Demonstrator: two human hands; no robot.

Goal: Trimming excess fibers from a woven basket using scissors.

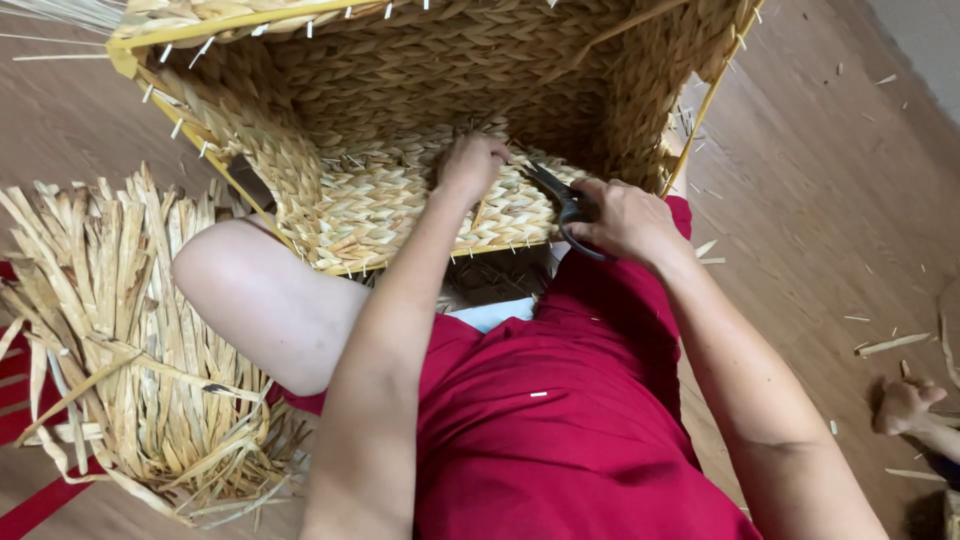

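Head view: a person seated on a wooden floor point(820, 200) works inside a large woven basket point(420, 70) tipped on its side toward their lap, its opening facing the camera. The left hand point(468, 165) reaches into the basket, fingers curled and pressed against the braided panel near its back edge, seemingly pinching a strand end, though the strand itself is too small to tell. The right hand point(625, 218) grips a pair of dark scissors point(562, 198) through the loops; the blades point toward the left hand, just beside its fingertips, and whether they are parted cannot be told. Judging by the frames, the weaving looks largely complete: walls and base are fully braided, while short pale stubs show along the yellow frame rim point(210, 35), suggesting trimming remains. A bundle of dried flat fibre point(130, 330) lies on the floor at the basket's left corner, against the person's knee. Cut scraps point(890, 344) dot the floor to the right, where another person's foot point(905, 403) shows near the edge.
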